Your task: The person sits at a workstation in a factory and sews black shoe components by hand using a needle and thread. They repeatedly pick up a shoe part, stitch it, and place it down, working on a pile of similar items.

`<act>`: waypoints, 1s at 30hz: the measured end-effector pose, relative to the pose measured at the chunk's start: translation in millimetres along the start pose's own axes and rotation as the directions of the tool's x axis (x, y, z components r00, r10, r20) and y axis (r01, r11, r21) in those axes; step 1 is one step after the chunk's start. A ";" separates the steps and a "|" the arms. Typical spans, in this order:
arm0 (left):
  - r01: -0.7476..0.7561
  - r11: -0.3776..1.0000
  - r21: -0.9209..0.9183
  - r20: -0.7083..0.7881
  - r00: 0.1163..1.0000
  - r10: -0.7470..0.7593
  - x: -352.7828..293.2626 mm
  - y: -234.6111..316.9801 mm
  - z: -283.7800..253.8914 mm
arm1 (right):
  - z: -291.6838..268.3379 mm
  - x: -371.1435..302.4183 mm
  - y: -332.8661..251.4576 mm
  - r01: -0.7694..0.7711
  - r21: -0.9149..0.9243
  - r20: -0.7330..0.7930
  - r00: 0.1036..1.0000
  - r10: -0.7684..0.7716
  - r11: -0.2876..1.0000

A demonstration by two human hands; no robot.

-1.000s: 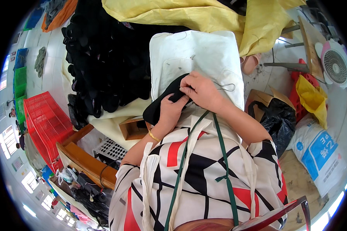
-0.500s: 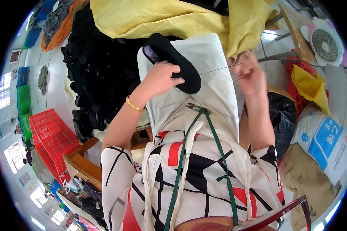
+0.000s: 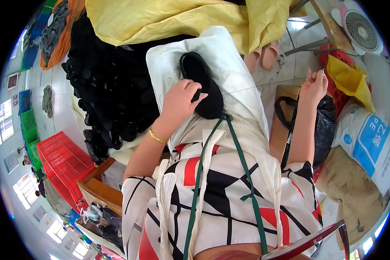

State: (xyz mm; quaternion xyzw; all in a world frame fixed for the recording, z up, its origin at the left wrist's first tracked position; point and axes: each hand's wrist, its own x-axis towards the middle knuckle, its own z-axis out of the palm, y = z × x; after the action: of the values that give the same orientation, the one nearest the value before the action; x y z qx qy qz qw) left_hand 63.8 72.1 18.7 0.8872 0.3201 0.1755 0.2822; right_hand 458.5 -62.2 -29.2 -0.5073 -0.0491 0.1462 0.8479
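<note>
A black cloth shoe (image 3: 211,100) lies over my lap on the off-white apron (image 3: 240,82), its opening facing up. My left hand (image 3: 181,100) grips it by the side near the middle, fingers curled over the edge. From the shoe a thin dark thread (image 3: 264,85) runs taut to the right. At its far end my raised right hand (image 3: 314,88) pinches the thread; whether a needle is also there is too small to tell. Small metal snips (image 3: 227,116) hang on a green cord at my waist, partly hidden by the shoe's toe.
A large heap of black shoes (image 3: 112,86) lies to my left, beside a red plastic crate (image 3: 63,162). Yellow sheeting (image 3: 169,21) spreads ahead. On the right are a black plastic bag (image 3: 323,125), a white sack (image 3: 368,143) and a fan (image 3: 362,30) on a stool.
My right hand has swung outward to the right, drawing the thread longer. The shoe has come closer to me and turned, so its opening now faces up.
</note>
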 end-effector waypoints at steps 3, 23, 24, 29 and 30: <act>0.279 0.952 -0.128 0.130 0.956 -0.263 -18.3 -6.3 15.5 | 1.0 -3.4 2.4 0.054 -0.052 0.052 0.997 -0.051 0.997; 0.495 -0.156 -0.855 0.501 0.708 -0.498 -52.8 -20.7 42.2 | 72.0 -152.7 28.6 -0.257 -0.641 0.572 0.468 0.673 0.723; 0.480 -0.180 -0.858 0.501 0.710 -0.495 -53.1 -22.4 44.7 | 74.4 -168.5 34.0 -0.199 -0.676 0.611 0.386 0.691 0.710; 0.423 -0.300 -0.855 0.519 0.706 -0.483 -53.0 -24.4 49.7 | 78.8 -199.0 47.1 0.158 -0.680 0.724 0.302 0.620 0.716; 0.420 -0.306 -0.855 0.519 0.703 -0.485 -52.6 -23.5 49.5 | 79.8 -200.5 48.6 0.223 -0.663 0.743 0.306 0.595 0.714</act>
State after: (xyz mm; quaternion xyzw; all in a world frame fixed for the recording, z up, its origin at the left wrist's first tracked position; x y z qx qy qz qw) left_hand 38.6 32.7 -41.1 0.1945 0.4113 0.2428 0.8568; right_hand 239.4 -32.9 -20.3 -0.5920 -0.5101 0.4888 0.3879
